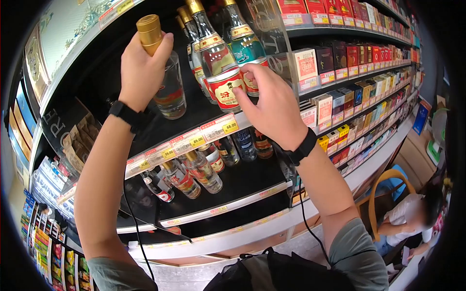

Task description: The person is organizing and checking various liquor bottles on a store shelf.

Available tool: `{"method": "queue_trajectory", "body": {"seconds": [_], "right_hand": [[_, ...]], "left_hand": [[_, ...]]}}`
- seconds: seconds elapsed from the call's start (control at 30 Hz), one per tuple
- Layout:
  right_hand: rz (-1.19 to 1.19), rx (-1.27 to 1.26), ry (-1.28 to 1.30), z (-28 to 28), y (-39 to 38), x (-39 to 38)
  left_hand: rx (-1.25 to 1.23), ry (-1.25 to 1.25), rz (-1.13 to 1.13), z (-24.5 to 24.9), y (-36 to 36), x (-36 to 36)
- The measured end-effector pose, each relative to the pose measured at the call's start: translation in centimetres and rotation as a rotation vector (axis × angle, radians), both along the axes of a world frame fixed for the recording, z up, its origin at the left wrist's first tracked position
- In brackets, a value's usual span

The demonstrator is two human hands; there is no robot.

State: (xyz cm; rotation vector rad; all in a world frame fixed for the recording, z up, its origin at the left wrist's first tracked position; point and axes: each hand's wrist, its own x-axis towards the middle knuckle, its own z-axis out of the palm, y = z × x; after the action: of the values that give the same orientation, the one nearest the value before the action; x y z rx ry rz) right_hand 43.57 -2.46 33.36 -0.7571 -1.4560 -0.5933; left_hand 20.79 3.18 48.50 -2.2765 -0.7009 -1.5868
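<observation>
My left hand is wrapped round the neck of a clear glass bottle with a gold cap, upright at the shelf's front edge. Thumb and fingers of my right hand are curved at the right side of a clear bottle with a red and cream label and gold cap; whether they press on it is hard to tell. Behind it stand a bottle with a green label and others partly hidden. Yellow and white price tags line the shelf edge below the bottles.
A lower shelf holds several bottles. At the right, shelves carry rows of small boxes. Bagged goods hang at the lower left. A seated person is at the lower right, beside a chair. Dark cables hang near both forearms.
</observation>
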Motion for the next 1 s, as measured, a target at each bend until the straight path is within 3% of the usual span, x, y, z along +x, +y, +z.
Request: {"method": "queue_trajectory", "body": {"seconds": [0.1, 0.2, 0.4, 0.5, 0.57, 0.67, 0.8, 1.0], "right_hand": [[-0.011, -0.182, 0.022, 0.7, 0.0, -1.0], [-0.028, -0.193, 0.034, 0.8, 0.6, -1.2], [0.087, -0.223, 0.093, 0.6, 1.1, -1.4], [0.095, -0.198, 0.112, 0.3, 1.3, -1.5], [0.148, -0.211, 0.138, 0.0, 1.6, -1.6], [0.189, -0.214, 0.156, -0.3, 1.9, -1.8], [0.117, -0.162, 0.130, -0.5, 2.0, -2.0], [0.038, -0.062, 0.080, -1.1, 2.5, -2.2]], "left_hand": [[-0.057, -0.041, 0.001, 0.4, 1.7, -0.3], [-0.153, -0.120, -0.064, 0.8, 3.2, -0.7], [-0.223, -0.162, 0.046, 2.1, 6.2, -1.6], [-0.303, -0.145, 0.074, 2.3, 8.2, -1.6], [-0.397, -0.283, -0.103, 2.3, 10.6, -1.4], [-0.449, -0.237, -0.070, 2.7, 13.3, -1.5], [-0.400, -0.367, -0.142, 2.3, 16.7, -0.7], [-0.427, -0.346, 0.021, 2.5, 19.9, -1.2]]}}
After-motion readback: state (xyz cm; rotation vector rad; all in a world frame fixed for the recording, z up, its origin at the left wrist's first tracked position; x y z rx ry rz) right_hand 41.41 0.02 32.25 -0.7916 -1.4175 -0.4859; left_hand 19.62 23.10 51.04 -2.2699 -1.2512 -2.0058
